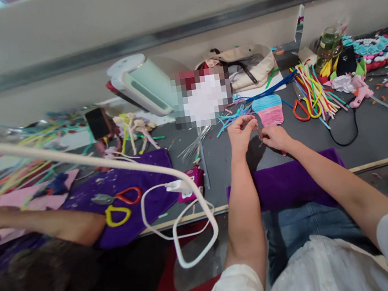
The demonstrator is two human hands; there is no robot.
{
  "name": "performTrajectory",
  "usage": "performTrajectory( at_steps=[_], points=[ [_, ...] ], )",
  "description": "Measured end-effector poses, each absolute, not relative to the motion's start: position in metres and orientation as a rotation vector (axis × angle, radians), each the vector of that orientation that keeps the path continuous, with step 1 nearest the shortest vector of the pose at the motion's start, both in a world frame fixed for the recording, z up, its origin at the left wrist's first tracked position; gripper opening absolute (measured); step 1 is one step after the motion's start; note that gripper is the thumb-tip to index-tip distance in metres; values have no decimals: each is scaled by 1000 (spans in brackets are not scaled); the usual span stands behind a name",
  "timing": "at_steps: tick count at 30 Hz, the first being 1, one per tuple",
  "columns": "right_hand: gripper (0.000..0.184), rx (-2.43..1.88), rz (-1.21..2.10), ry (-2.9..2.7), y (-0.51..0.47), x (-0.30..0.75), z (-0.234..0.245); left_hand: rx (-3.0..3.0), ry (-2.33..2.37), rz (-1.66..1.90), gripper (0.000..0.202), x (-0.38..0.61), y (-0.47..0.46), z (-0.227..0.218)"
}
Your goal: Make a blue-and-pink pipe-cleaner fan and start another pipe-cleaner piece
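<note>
My left hand (242,134) is closed in a pinch above the dark table (216,152). Close on its right, my right hand (276,137) also has its fingers pressed together. Something thin and dark seems to run between the fingertips, too small to name. Just beyond the hands lies a flat piece of pipe cleaners (269,110), blue at the top and pink below. Blue and lilac pipe cleaner pieces (232,120) lie past my left hand. A purple cloth (293,183) is spread along the table edge under my forearms.
Red-and-yellow scissors (300,109) and a bundle of coloured pipe cleaners (318,89) lie right. A pale green lamp-like device (149,84) and a beige bag (255,67) stand behind. A white curved arm (109,160) crosses the left, near a co-worker's arm (46,226).
</note>
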State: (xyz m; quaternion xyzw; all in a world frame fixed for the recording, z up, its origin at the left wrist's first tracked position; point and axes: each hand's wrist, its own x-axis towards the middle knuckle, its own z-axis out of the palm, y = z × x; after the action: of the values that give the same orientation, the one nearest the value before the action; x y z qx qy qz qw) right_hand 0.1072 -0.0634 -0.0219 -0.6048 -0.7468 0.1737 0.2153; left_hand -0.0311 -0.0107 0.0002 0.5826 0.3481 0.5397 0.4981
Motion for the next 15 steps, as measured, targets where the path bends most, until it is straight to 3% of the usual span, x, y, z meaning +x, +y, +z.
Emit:
performTrajectory(
  at_steps=[8,15],
  points=[
    [17,-1657,510,-2037,-63,108,-23,1440,838,1160,22,-36,-11,-1],
    [13,-1378,782,-1619,-56,115,-29,1156,887,1471,30,-35,-5,-2]
  ],
)
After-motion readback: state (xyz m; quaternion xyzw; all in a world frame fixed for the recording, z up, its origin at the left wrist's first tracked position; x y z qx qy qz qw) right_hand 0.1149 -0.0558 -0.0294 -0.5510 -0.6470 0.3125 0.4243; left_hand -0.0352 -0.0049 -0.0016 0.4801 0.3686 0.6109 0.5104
